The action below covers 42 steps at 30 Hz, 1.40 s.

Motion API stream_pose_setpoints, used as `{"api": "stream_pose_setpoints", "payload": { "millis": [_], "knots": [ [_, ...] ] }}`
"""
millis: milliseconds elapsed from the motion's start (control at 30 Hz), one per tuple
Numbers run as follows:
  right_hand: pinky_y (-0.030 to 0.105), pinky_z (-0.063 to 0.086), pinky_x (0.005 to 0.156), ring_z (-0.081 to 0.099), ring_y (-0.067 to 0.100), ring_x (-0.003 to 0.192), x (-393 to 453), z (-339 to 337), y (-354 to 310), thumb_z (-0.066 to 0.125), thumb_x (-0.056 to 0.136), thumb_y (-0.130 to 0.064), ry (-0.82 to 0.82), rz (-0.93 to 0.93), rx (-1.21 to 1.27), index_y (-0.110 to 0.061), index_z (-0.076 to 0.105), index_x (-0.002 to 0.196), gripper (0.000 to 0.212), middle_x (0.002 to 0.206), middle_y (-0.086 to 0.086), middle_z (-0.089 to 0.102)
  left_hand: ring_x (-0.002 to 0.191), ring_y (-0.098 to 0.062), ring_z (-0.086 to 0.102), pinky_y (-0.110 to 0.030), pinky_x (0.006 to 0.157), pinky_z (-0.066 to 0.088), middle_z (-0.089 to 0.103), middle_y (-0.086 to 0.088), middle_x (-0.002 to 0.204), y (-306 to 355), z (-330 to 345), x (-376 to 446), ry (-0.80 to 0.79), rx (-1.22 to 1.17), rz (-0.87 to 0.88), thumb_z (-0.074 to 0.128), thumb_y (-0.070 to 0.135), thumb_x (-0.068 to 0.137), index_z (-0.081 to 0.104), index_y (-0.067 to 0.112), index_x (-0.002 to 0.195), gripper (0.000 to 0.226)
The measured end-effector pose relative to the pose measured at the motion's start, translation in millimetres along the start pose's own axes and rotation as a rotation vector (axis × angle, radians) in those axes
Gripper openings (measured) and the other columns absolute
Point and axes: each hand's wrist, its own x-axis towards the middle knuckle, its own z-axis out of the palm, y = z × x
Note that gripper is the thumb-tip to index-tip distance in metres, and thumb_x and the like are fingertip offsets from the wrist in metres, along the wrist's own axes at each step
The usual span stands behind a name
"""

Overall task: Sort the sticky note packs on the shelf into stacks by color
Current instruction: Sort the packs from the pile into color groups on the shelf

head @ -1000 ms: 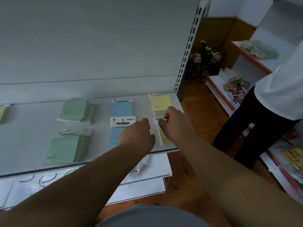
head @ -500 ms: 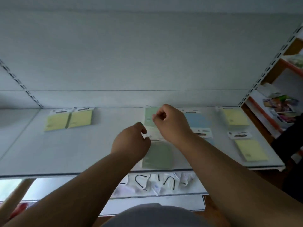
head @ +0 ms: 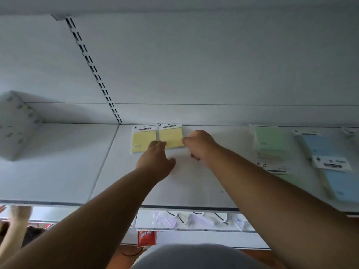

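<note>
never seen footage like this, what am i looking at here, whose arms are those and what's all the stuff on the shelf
There is no machine here. The picture comes from a camera worn on a person's head, looking forward and down, so the two bare arms are that person's own.

They reach over a white shelf. The left hand has its fingertips on the near edges of two yellow sticky note packs lying side by side at the back. The right hand is curled at the right pack's edge; whether it grips the pack cannot be told.

To the right lie green packs and blue packs, blurred. A lower shelf holds small packaged items, too blurred to name. Another person's hand shows at the far left.
</note>
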Motion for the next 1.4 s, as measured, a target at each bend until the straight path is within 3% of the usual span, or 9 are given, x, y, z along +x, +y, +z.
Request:
{"api": "stream_pose_setpoints", "payload": {
  "millis": [100,200,333,433,533,700,967,1167,1400],
  "knots": [
    [0.023,0.031,0.046,0.042,0.021,0.048,10.7,6.0,-9.1,0.058,0.083,-0.018,0.028,0.168,0.285,-0.007,0.054,0.078,0.013,0.061,0.009,0.046,0.129,-0.018,0.048,-0.032,0.104,0.041,0.034,0.004,0.151,-3.6,5.1,0.7,-0.023,-0.003,0.052,0.062,0.035,0.087,0.044,0.02,0.142,0.06],
    [0.026,0.036,0.052,0.048,0.022,0.059,17.0,8.1,-5.3,0.066,0.084,-0.027,0.083,0.223,0.345,-0.006,0.06,0.087,0.022,0.072,0.008,0.053,0.119,-0.017,0.055,-0.029,0.101,0.044,0.048,0.005,0.14,-6.7,2.7,-0.7,-0.005,-0.081,0.075,0.062,0.031,0.088,0.057,0.021,0.129,0.043],
    [0.025,0.038,0.053,0.05,0.021,0.056,4.2,-0.5,4.7,0.067,0.086,-0.03,0.077,0.085,0.306,-0.012,0.064,0.081,0.019,0.067,0.006,0.055,0.087,-0.023,0.068,-0.041,0.085,0.055,0.061,0.007,0.119,-8.9,3.7,-1.1,0.048,-0.395,-0.02,0.061,0.031,0.089,0.062,0.028,0.112,0.023],
    [0.022,0.023,0.044,0.029,0.012,0.037,-18.4,-26.5,11.0,0.068,0.087,-0.024,0.046,-0.003,0.421,-0.016,0.056,0.065,0.027,0.053,0.0,0.04,0.068,-0.019,0.068,-0.033,0.069,0.056,0.065,0.011,0.106,6.0,6.4,-6.1,0.055,-0.615,-0.105,0.061,0.033,0.091,0.058,0.026,0.115,0.026],
    [0.023,0.028,0.047,0.033,0.005,0.035,-43.9,-66.7,22.8,0.07,0.085,-0.024,0.138,-0.091,0.356,-0.019,0.055,0.062,0.028,0.044,-0.012,0.042,0.051,-0.015,0.058,-0.029,0.055,0.048,0.07,0.0,0.089,39.2,11.6,-15.7,-0.046,-0.724,-0.041,0.064,0.026,0.088,0.063,0.02,0.095,0.009],
    [0.027,0.05,0.074,0.059,0.01,0.075,-89.6,-145.6,77.0,0.072,0.083,-0.026,0.476,-0.131,0.222,-0.021,0.066,0.092,0.011,0.084,-0.008,0.065,0.055,-0.015,0.058,-0.024,0.053,0.042,0.064,0.008,0.077,120.6,34.2,-41.4,-0.141,-0.663,0.138,0.07,0.024,0.084,0.062,0.021,0.08,0.01],
    [0.027,0.044,0.067,0.055,0.01,0.065,-162.2,-288.2,218.7,0.067,0.088,-0.032,0.636,-0.035,0.121,-0.018,0.069,0.093,0.016,0.078,-0.005,0.064,0.07,0.002,0.059,-0.015,0.06,0.039,0.065,0.02,0.08,290.4,115.2,-113.2,-0.118,-0.422,0.478,0.07,0.036,0.082,0.043,0.038,0.121,0.047],
    [0.025,0.045,0.068,0.061,0.015,0.086,-181.8,-381.1,304.1,0.063,0.092,-0.031,0.595,0.053,0.043,-0.011,0.068,0.105,0.024,0.098,0.002,0.067,0.079,-0.005,0.061,-0.024,0.068,0.046,0.064,0.019,0.088,397.7,182.7,-151.0,-0.164,-0.365,0.444,0.065,0.035,0.087,0.044,0.036,0.128,0.046],
    [0.036,0.05,0.074,0.062,0.024,0.085,-143.5,-417.7,339.2,0.058,0.093,-0.036,0.457,0.084,-0.329,-0.01,0.066,0.088,0.028,0.087,0.007,0.066,0.076,-0.015,0.067,-0.033,0.07,0.058,0.071,0.009,0.089,447.5,232.0,-144.5,-0.159,-0.283,0.254,0.064,0.032,0.084,0.05,0.03,0.126,0.044]
  ]
}}
